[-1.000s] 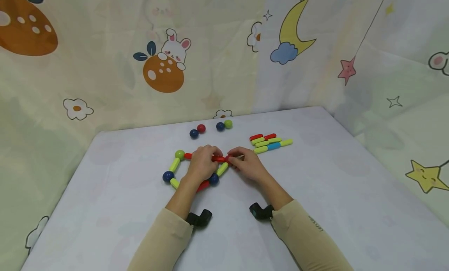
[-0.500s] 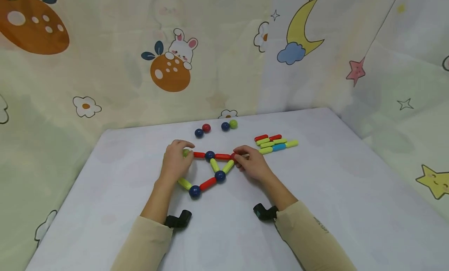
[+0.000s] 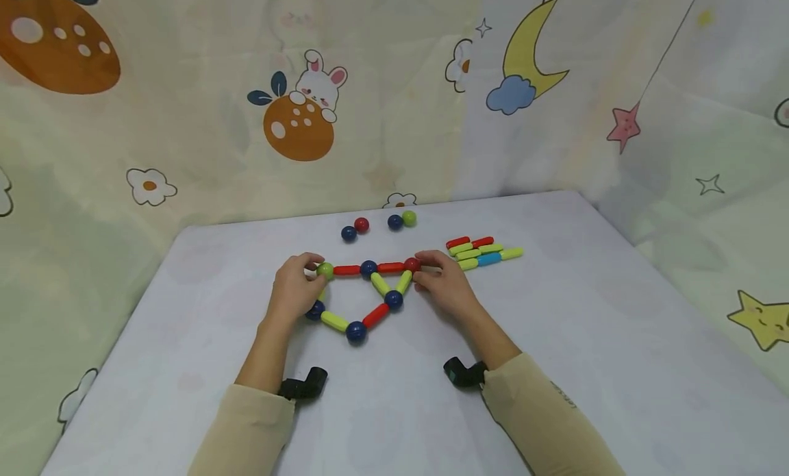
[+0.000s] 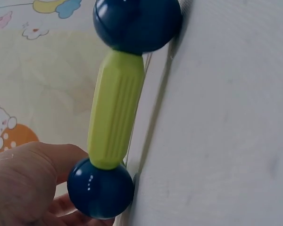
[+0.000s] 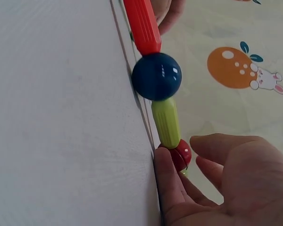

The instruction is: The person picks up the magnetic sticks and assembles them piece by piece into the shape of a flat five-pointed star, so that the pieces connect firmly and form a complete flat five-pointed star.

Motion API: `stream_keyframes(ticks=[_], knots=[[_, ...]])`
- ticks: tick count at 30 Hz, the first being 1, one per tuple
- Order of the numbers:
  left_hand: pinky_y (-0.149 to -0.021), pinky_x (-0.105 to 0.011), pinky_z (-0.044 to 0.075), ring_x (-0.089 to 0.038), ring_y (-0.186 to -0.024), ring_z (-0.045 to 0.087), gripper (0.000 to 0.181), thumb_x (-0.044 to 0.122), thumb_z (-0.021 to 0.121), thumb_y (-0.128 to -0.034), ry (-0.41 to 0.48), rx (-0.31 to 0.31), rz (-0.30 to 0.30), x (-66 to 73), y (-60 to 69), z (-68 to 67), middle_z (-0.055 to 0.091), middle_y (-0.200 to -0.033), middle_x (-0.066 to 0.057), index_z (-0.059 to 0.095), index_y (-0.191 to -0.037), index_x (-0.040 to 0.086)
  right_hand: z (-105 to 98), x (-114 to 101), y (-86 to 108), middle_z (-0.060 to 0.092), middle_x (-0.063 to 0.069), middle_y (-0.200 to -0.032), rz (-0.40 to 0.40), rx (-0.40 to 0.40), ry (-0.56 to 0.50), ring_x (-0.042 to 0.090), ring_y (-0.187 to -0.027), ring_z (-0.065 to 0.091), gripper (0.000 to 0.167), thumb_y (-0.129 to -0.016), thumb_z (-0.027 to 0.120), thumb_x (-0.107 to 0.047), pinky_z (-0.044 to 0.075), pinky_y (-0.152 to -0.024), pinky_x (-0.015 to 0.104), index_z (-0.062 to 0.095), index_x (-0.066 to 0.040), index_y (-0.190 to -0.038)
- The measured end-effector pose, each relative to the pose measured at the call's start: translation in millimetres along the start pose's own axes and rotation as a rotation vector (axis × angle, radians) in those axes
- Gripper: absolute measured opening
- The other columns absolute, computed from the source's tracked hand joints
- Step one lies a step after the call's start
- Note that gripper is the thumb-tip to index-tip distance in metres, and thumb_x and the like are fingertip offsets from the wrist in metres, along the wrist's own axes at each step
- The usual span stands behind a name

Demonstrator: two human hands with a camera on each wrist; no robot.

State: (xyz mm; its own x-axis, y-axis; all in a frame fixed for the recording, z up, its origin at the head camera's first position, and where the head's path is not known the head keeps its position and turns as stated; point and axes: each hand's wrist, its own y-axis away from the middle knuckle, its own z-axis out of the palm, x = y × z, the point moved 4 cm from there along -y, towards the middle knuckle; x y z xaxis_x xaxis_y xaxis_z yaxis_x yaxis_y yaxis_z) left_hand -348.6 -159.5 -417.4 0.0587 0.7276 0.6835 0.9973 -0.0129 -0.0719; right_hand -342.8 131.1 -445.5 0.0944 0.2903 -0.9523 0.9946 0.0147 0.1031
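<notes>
Magnetic rods and balls form a linked frame on the table. My left hand point(image 3: 294, 287) pinches its green ball point(image 3: 325, 270) at the upper left corner. At the upper right corner, the fingers of my right hand point(image 3: 446, 284) are curled about a red ball point(image 3: 411, 264). Between these corners run two red rods point(image 3: 347, 270) joined by a blue ball point(image 3: 368, 269). Two yellow-green rods point(image 3: 380, 284) meet at another blue ball point(image 3: 393, 299), making a small triangle. Below, a red rod point(image 3: 375, 316) leads to the lowest blue ball point(image 3: 356, 333). A yellow-green rod point(image 4: 115, 110) joins two blue balls in the left wrist view.
Behind the frame lie a loose blue ball point(image 3: 348, 233) beside a red ball point(image 3: 361, 224), and a blue ball point(image 3: 395, 222) beside a green one point(image 3: 409, 218). Loose red, yellow-green and blue rods point(image 3: 490, 258) lie grouped at the right. A printed cloth hangs behind the table point(image 3: 555, 366).
My left hand has moved left from the top red rods to the green ball. The top side of the frame now lies straighter, and its lower balls have shifted slightly right.
</notes>
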Motion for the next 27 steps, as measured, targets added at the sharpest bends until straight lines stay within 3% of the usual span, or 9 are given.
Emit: stream_keyframes(ticks=[5,9,14,17,22,27], knots=[[-0.09,-0.047,0.051,-0.035,-0.109,0.057,0.049,0.016,0.062,-0.0953,-0.043,-0.075,-0.028,1.5,-2.1,0.8,0.055,-0.135,-0.024,0.058,-0.143,0.008,-2,2,-1.6,0.052,0.004,-0.15,0.01,-0.01,-0.018,0.023,-0.121,0.067,0.052,-0.099,0.067,-0.019,0.054,-0.103,0.04,0.052,-0.021,-0.149],[-0.083,-0.043,0.05,-0.034,-0.103,0.055,0.049,0.019,0.06,-0.0959,-0.12,-0.141,-0.066,3.2,1.1,0.7,0.054,-0.132,-0.024,0.058,-0.144,0.009,0,3,-1.1,0.056,0.003,-0.145,0.012,-0.017,-0.01,0.024,-0.124,0.065,0.045,-0.099,0.067,-0.02,0.054,-0.103,0.039,0.056,-0.022,-0.143],[-0.067,-0.034,0.045,-0.03,-0.088,0.056,0.04,0.024,0.064,-0.096,-0.222,-0.122,-0.076,4.6,6.3,-1.2,0.058,-0.12,-0.021,0.065,-0.133,0.008,6,-5,3.2,0.066,0.003,-0.127,-0.013,0.001,0.122,0.023,-0.107,0.067,0.028,-0.099,0.066,-0.02,0.059,-0.091,0.033,0.067,-0.02,-0.128],[-0.063,-0.033,0.044,-0.029,-0.083,0.058,0.037,0.027,0.066,-0.0953,-0.268,-0.094,-0.081,5.8,8.7,-2.2,0.062,-0.114,-0.019,0.067,-0.126,0.007,11,-11,6.8,0.068,0.003,-0.124,-0.038,-0.038,0.179,0.022,-0.103,0.067,0.025,-0.1,0.066,-0.021,0.059,-0.088,0.032,0.069,-0.018,-0.125],[-0.065,-0.035,0.044,-0.027,-0.081,0.058,0.034,0.031,0.068,-0.0946,-0.325,-0.107,-0.105,8.4,12.3,-3.4,0.065,-0.099,-0.013,0.069,-0.117,0.005,16,-13,9.7,0.066,0.001,-0.131,-0.058,-0.12,0.154,0.02,-0.107,0.067,0.031,-0.1,0.067,-0.023,0.058,-0.093,0.035,0.066,-0.018,-0.131],[-0.064,-0.036,0.043,-0.026,-0.075,0.059,0.028,0.033,0.067,-0.0937,-0.412,-0.151,-0.081,14.0,20.0,-4.4,0.066,-0.085,-0.008,0.07,-0.104,0.007,16,-13,9.9,0.063,0.001,-0.139,-0.065,-0.15,0.122,0.02,-0.11,0.068,0.035,-0.101,0.065,-0.024,0.057,-0.098,0.038,0.063,-0.019,-0.136]])
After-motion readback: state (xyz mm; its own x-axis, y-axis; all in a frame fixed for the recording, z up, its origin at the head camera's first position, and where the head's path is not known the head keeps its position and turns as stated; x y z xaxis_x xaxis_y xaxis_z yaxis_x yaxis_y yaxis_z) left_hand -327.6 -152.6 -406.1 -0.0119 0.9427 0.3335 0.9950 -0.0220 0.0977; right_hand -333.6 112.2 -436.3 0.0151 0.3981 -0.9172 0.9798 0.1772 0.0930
